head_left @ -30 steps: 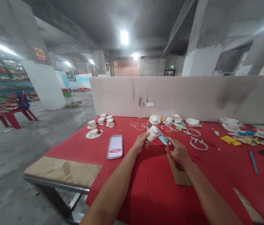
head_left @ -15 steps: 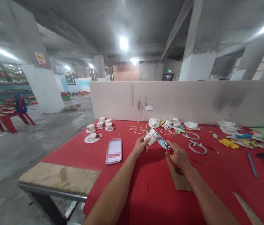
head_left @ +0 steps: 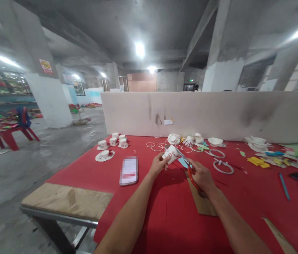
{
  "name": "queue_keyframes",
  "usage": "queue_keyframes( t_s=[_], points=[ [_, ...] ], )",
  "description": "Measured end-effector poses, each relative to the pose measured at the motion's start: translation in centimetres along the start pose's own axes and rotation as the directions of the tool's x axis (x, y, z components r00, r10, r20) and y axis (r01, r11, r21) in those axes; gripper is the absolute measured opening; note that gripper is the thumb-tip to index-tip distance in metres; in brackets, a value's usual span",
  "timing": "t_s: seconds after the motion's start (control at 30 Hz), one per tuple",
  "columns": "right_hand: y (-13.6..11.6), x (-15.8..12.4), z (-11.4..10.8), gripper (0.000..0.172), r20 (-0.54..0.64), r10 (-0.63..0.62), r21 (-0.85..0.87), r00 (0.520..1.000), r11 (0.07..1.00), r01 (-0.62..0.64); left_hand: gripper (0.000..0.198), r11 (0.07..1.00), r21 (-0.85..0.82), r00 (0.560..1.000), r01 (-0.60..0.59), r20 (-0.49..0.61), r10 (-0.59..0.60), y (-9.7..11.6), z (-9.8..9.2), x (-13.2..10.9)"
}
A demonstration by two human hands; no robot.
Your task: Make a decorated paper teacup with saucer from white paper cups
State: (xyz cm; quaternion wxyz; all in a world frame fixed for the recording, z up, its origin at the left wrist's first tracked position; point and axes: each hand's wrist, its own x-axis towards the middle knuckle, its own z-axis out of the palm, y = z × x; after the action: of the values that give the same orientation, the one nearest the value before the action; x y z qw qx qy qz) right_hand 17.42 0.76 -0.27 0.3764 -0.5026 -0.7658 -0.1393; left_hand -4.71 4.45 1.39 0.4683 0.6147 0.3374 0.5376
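Observation:
My left hand [head_left: 158, 164] is closed round the base of a white paper cup with red print [head_left: 171, 153], held tilted above the red table [head_left: 143, 197]. My right hand [head_left: 201, 177] grips red-handled scissors [head_left: 187, 165]; their blades reach up to the cup's rim. Both hands hover over the middle of the table, just above a brown cardboard piece [head_left: 201, 199].
A phone [head_left: 129, 170] lies left of my hands. Small finished paper cups on saucers [head_left: 112, 143] stand at the back left. Paper rings [head_left: 223, 166], cut cups and coloured scraps [head_left: 260, 160] litter the back right. A white board wall [head_left: 217, 114] closes the far edge. A blue pen [head_left: 284, 186] lies right.
Compared with one second ago the view has shifted slightly down and left. My hands, the cup and the scissors keep the same pose since half a second ago.

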Motion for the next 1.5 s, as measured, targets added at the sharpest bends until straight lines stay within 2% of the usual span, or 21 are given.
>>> queue_keyframes(
  t_s=[0.13,0.27,0.47,0.73,0.97,1.2,1.27,1.37,1.43,1.5],
  points=[
    [0.0,0.0,0.0,0.043,0.020,0.013,0.004,1.000,1.000,-0.013,0.055,0.999,0.036,0.999,-0.009,-0.050,0.011,-0.1,-0.1,0.1],
    [-0.1,0.0,0.1,0.042,0.034,0.030,0.037,0.999,0.999,-0.031,0.051,0.993,0.113,0.998,-0.020,-0.054,0.026,0.1,-0.2,-0.2],
    [0.1,-0.1,0.7,0.043,0.015,0.001,0.074,1.000,0.997,-0.003,0.054,0.996,0.094,0.997,-0.008,-0.079,0.016,0.8,0.0,-0.4],
    [0.2,-0.3,1.2,0.042,0.038,0.025,0.071,0.999,0.997,-0.027,0.049,0.977,0.210,0.997,-0.042,-0.061,0.056,0.8,-0.3,-0.7],
    [0.3,-0.4,1.5,0.043,0.011,-0.007,0.022,1.000,1.000,0.007,0.052,0.985,0.172,0.996,-0.015,-0.087,0.031,0.8,-0.2,-0.6],
    [0.5,-0.4,1.8,0.041,0.032,0.023,0.018,0.999,1.000,-0.024,0.044,0.940,0.315,0.980,-0.133,-0.101,0.172,1.1,-0.2,-0.8],
    [0.4,-0.4,1.5,0.040,0.032,0.024,0.018,0.999,1.000,-0.025,0.048,0.966,0.234,0.984,-0.112,-0.112,0.141,0.8,0.1,-0.6],
    [-0.1,-0.2,1.0,0.039,0.030,0.030,0.026,0.999,0.999,-0.031,0.056,0.999,-0.040,0.998,-0.012,-0.069,0.009,0.4,0.7,-0.3],
    [-0.3,-0.2,0.8,0.038,0.019,0.037,0.028,0.999,0.999,-0.037,0.058,0.976,-0.212,0.998,0.051,-0.018,-0.056,0.3,1.1,-0.1],
    [-0.4,-0.2,0.7,0.037,0.011,0.043,0.028,0.999,0.999,-0.043,0.057,0.948,-0.307,0.996,0.085,0.013,-0.086,0.3,1.3,-0.1]
  ],
)
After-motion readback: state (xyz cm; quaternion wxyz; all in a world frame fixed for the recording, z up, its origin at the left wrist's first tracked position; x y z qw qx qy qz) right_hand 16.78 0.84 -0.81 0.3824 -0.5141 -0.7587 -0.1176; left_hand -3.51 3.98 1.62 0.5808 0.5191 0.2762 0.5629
